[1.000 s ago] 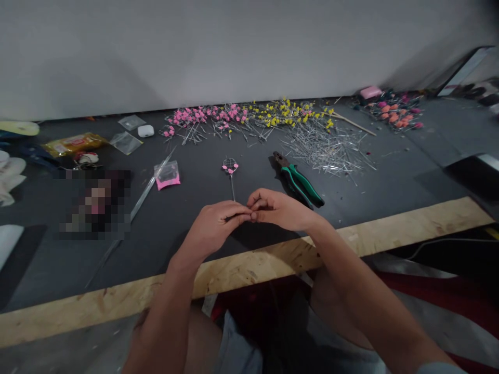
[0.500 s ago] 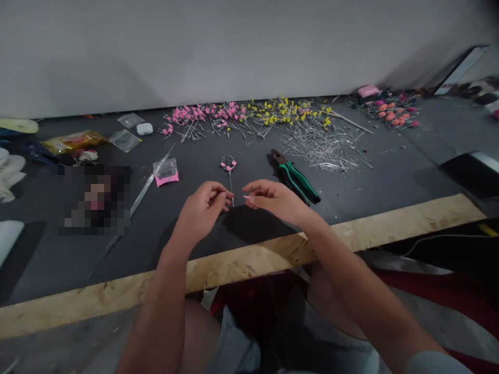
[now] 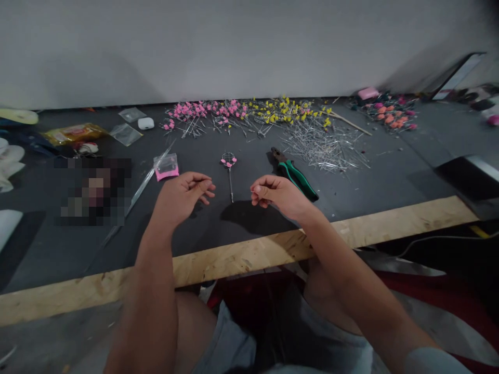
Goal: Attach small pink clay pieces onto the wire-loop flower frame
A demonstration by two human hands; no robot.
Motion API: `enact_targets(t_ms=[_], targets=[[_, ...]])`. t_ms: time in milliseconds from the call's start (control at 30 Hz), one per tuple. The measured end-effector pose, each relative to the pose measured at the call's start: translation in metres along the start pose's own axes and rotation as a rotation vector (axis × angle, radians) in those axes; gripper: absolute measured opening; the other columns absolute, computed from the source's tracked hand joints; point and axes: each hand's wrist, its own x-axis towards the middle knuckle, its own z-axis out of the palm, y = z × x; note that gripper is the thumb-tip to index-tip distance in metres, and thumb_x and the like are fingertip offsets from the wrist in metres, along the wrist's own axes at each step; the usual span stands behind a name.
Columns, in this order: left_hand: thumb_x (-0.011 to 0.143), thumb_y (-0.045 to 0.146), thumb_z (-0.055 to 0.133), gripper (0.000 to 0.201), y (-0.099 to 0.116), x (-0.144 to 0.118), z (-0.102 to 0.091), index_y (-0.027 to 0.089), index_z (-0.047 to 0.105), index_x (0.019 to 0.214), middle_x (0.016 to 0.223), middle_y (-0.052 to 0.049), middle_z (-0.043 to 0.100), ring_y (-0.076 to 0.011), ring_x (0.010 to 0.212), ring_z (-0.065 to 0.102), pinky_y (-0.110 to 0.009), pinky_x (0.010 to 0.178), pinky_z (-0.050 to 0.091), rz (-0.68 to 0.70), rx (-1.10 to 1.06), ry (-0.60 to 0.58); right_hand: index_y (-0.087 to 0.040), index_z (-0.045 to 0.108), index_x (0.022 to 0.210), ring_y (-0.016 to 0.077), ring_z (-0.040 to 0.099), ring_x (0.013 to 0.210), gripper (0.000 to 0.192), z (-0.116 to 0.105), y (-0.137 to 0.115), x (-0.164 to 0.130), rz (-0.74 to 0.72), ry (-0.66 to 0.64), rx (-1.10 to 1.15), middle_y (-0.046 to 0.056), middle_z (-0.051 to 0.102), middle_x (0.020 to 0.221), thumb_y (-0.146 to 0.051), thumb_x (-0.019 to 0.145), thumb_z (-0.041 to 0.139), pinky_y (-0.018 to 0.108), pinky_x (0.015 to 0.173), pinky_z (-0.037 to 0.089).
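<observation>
A small wire piece (image 3: 230, 179) lies on the dark tabletop between my hands, with a round wire loop at its far end, pink blobs on the loop and a straight stem towards me. To its left my left hand (image 3: 181, 200) hovers with loosely bent, parted fingers and nothing visible in them. Right of the stem, my right hand (image 3: 278, 195) pinches thumb against fingertips; the small pink piece seen there earlier is almost wholly hidden now. A clear packet with pink material (image 3: 167, 167) lies just beyond my left hand. Green-handled pliers (image 3: 294, 174) lie beyond my right hand.
Pink-tipped wire stems (image 3: 191, 111), yellow-tipped stems (image 3: 288, 110) and a heap of bare wires (image 3: 327, 148) line the back. Orange and magenta-tipped pieces (image 3: 392, 117) lie at right. A long clear strip (image 3: 142, 189) lies at left. A wooden edge (image 3: 249, 257) borders the table's front.
My left hand has drawn away to the left from the wire stem, towards the pink packet. My right hand has shifted slightly right, and the pink piece at its fingertips is now mostly hidden.
</observation>
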Motion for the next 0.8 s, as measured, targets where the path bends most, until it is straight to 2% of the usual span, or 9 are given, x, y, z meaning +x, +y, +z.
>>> enact_targets(t_ms=[133, 267, 333, 400, 500, 633, 700, 800], targets=[[0.077, 0.033, 0.059, 0.018, -0.002, 0.002, -0.008, 0.016, 0.063, 0.082, 0.071, -0.004, 0.067, -0.0114, 0.05, 0.056, -0.024, 0.05, 0.044, -0.008, 0.109, 0.035, -0.019, 0.061, 0.085, 0.0121, 0.063, 0.072, 0.018, -0.003, 0.001, 0.0, -0.031, 0.004, 0.001, 0.0, 0.065, 0.074, -0.029, 0.073, 0.071, 0.023, 0.057, 0.045], [0.08, 0.034, 0.052, 0.021, -0.016, 0.01, -0.015, 0.017, 0.062, 0.087, 0.082, -0.006, 0.069, -0.0138, 0.056, 0.06, -0.026, 0.054, 0.047, -0.05, 0.12, 0.033, -0.02, 0.064, 0.097, 0.0133, 0.063, 0.078, 0.025, -0.006, 0.003, -0.001, -0.022, 0.014, -0.041, 0.002, 0.067, 0.08, -0.029, 0.075, 0.068, 0.025, 0.06, 0.047], [0.08, 0.038, 0.051, 0.023, -0.026, 0.015, -0.019, 0.018, 0.061, 0.081, 0.08, -0.007, 0.068, -0.0154, 0.055, 0.06, -0.027, 0.051, 0.047, -0.087, 0.128, 0.051, -0.018, 0.066, 0.092, 0.0133, 0.063, 0.075, 0.021, -0.007, 0.003, -0.003, -0.011, 0.033, -0.05, 0.002, 0.067, 0.078, -0.033, 0.076, 0.066, 0.025, 0.057, 0.046], [0.076, 0.041, 0.055, 0.023, -0.034, 0.019, -0.024, 0.019, 0.061, 0.075, 0.068, -0.004, 0.065, -0.0155, 0.051, 0.058, -0.027, 0.048, 0.045, -0.106, 0.191, 0.059, -0.017, 0.065, 0.084, 0.0128, 0.062, 0.07, 0.02, -0.008, 0.002, -0.003, -0.005, 0.058, -0.046, 0.002, 0.066, 0.074, -0.035, 0.075, 0.067, 0.024, 0.053, 0.044], [0.075, 0.036, 0.057, 0.019, -0.041, 0.023, -0.027, 0.019, 0.062, 0.082, 0.065, -0.002, 0.064, -0.0158, 0.053, 0.059, -0.026, 0.052, 0.046, -0.103, 0.25, 0.048, -0.018, 0.062, 0.078, 0.012, 0.061, 0.067, 0.018, -0.006, 0.001, -0.002, -0.006, 0.077, -0.046, 0.001, 0.065, 0.069, -0.034, 0.073, 0.069, 0.023, 0.052, 0.044], [0.083, 0.034, 0.045, 0.022, -0.04, 0.023, -0.027, 0.019, 0.059, 0.089, 0.085, -0.006, 0.067, -0.016, 0.063, 0.063, -0.027, 0.057, 0.05, -0.129, 0.227, 0.057, -0.018, 0.063, 0.085, 0.0131, 0.063, 0.073, 0.017, -0.003, 0.005, 0.003, 0.005, 0.046, -0.03, 0.003, 0.068, 0.08, -0.031, 0.075, 0.067, 0.024, 0.057, 0.047], [0.083, 0.038, 0.046, 0.023, -0.035, 0.021, -0.028, 0.02, 0.059, 0.085, 0.079, -0.002, 0.066, -0.0153, 0.061, 0.06, -0.027, 0.057, 0.048, -0.139, 0.296, 0.053, -0.018, 0.063, 0.087, 0.013, 0.063, 0.072, 0.017, -0.002, 0.009, 0.006, 0.019, 0.038, -0.029, 0.003, 0.067, 0.081, -0.031, 0.077, 0.065, 0.024, 0.056, 0.047], [0.081, 0.04, 0.053, 0.02, -0.031, 0.018, -0.035, 0.023, 0.062, 0.083, 0.07, 0.002, 0.06, -0.016, 0.065, 0.056, -0.028, 0.062, 0.042, -0.103, 0.513, 0.086, -0.018, 0.062, 0.083, 0.0113, 0.06, 0.067, 0.013, -0.002, 0.013, 0.009, 0.015, 0.045, -0.075, 0.001, 0.064, 0.073, -0.03, 0.077, 0.064, 0.023, 0.054, 0.046]])
